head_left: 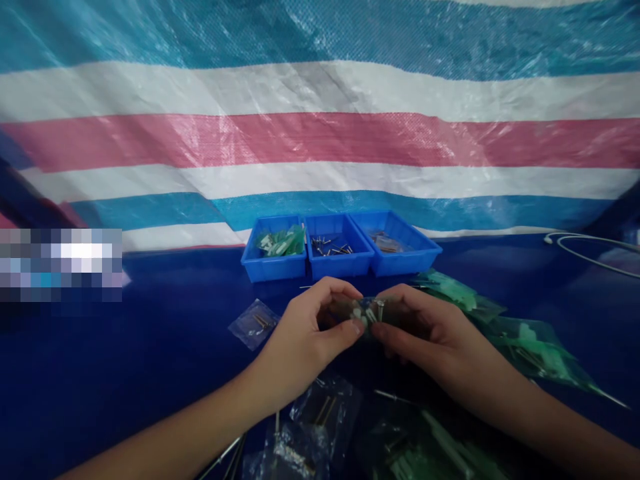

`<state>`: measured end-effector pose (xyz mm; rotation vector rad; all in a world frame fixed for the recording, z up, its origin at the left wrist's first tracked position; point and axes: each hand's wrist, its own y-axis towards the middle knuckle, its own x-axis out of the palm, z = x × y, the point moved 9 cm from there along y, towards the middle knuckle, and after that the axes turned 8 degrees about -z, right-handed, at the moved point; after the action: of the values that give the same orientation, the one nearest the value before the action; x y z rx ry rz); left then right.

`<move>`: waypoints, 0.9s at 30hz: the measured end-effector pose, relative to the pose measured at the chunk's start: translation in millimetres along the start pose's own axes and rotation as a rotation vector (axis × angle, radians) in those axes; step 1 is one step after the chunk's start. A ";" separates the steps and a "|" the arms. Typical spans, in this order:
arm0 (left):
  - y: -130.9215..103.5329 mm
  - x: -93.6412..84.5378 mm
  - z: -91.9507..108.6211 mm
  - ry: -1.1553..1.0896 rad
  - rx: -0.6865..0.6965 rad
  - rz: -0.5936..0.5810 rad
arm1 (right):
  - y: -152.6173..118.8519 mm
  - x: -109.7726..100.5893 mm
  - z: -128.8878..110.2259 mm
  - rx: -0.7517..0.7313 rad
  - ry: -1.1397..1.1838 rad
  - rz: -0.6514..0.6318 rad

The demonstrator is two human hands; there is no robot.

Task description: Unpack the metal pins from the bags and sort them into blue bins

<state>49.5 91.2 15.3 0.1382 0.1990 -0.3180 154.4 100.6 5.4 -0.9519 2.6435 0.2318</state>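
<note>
Between my two hands is a small clear bag (369, 317) with pale plugs and a screw showing in it. My left hand (320, 327) pinches its left side with thumb and fingers. On the right side, my right hand (425, 327) grips it in the same way. Beyond the hands stand three blue bins: the left bin (275, 268) holds green bags with pale pieces, the middle bin (341, 267) loose screws, the right bin (407, 262) small clear bags.
A clear bag with screws (255, 324) lies left of my left hand. More clear bags (325, 410) lie below the hands. Green bags (540, 350) spread at the right. A white cable (590, 253) curves at the far right, before a striped sheet (320, 140).
</note>
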 end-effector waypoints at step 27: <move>-0.6 8.0 -4.2 -0.068 -0.067 -0.080 | -1.2 1.0 6.8 0.133 0.191 -0.033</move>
<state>56.0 89.0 9.4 0.0531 0.1480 -0.3946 156.1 100.8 -1.4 -1.0183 2.7708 -0.0457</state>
